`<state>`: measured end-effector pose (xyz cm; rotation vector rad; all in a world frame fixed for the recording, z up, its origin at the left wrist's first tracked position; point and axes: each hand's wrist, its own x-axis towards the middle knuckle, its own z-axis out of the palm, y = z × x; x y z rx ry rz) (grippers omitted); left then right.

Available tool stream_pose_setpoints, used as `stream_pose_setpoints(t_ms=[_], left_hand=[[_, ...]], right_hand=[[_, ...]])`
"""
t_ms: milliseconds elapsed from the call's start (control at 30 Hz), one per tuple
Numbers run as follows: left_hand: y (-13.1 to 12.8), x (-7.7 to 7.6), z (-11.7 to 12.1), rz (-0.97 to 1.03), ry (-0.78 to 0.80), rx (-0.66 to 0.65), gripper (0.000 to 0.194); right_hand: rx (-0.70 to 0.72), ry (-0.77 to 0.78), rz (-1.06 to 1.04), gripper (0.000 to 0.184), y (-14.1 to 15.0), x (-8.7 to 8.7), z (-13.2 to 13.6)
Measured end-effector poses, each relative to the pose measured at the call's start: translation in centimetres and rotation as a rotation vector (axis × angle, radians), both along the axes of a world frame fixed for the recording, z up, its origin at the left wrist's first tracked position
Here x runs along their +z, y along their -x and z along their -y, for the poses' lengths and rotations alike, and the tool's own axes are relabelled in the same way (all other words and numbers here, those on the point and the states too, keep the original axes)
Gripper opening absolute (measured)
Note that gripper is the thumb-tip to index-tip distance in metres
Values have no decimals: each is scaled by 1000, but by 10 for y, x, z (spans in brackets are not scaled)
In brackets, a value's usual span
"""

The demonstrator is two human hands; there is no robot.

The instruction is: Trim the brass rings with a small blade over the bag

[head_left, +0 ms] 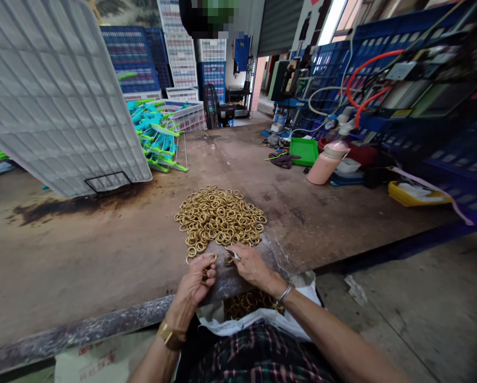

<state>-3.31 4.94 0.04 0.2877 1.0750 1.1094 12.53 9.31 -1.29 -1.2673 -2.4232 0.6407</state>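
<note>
A heap of brass-coloured rings [220, 215] lies on the wooden table near its front edge. My left hand [196, 276] is closed just in front of the heap, with a brass ring [214, 258] pinched at its fingertips and more gold showing under the curled fingers. To its right, my right hand [254, 266] is closed on a small dark tool with a pointed tip [233, 254]; its exact kind is too small to tell. A single loose ring [228, 259] lies by the right fingertips, on the tabletop between the hands.
Below the table edge, an open white sack [258, 316] holds more rings. A large pale ribbed panel [63, 96] stands at left, beside teal and green plastic pieces [158, 133]. A pink bottle [326, 162], a green tray [303, 151] and a yellow tray [416, 194] stand at right.
</note>
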Motion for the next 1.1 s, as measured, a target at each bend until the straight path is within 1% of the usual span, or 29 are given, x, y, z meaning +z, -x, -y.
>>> stream_pose_setpoints(t_ms=[100, 167, 200, 267, 333, 400, 433, 500, 567, 667, 767, 833, 967, 1033, 1100], left_hand=[[-2, 1, 2, -25, 12, 53, 32], [-4, 1, 3, -47, 14, 87, 34], [-5, 0, 3, -56, 8, 96, 35], [-7, -2, 3, -60, -10, 92, 35], [-9, -3, 3, -56, -39, 86, 34], [-11, -3, 3, -45, -65, 90, 32], [-12, -2, 4, -40, -74, 96, 32], [-13, 1, 6, -27, -90, 104, 32], [-15, 6, 9, -15, -131, 104, 32], [-17, 11, 14, -4, -226, 78, 31], [-20, 13, 19, -61, -265, 55, 30], [-22, 12, 22, -160, -266, 50, 29], [-26, 12, 25, -402, -263, 7, 32], [-28, 14, 27, -459, -264, -17, 33], [-28, 17, 28, -464, -266, -48, 33]], right_hand=[[-81, -30, 5, 28, 2, 4, 0], [-86, -77, -60, 35, 4, 11, 2], [-53, -95, -99, 37, 5, 14, 4], [58, -110, -159, 36, 7, 19, 9], [153, -101, -170, 35, 9, 20, 13], [194, -81, -180, 31, 11, 17, 16], [191, -64, -201, 27, 12, 16, 18], [149, 4, -284, 17, 13, 15, 19], [65, 118, -413, 14, 13, 17, 19], [-56, 322, -615, 18, 14, 24, 20], [-94, 448, -711, 20, 14, 29, 21], [-96, 463, -716, 19, 14, 30, 22], [-149, 423, -647, 19, 14, 27, 22], [-182, 394, -602, 19, 14, 25, 21], [-197, 364, -579, 19, 13, 25, 20]])
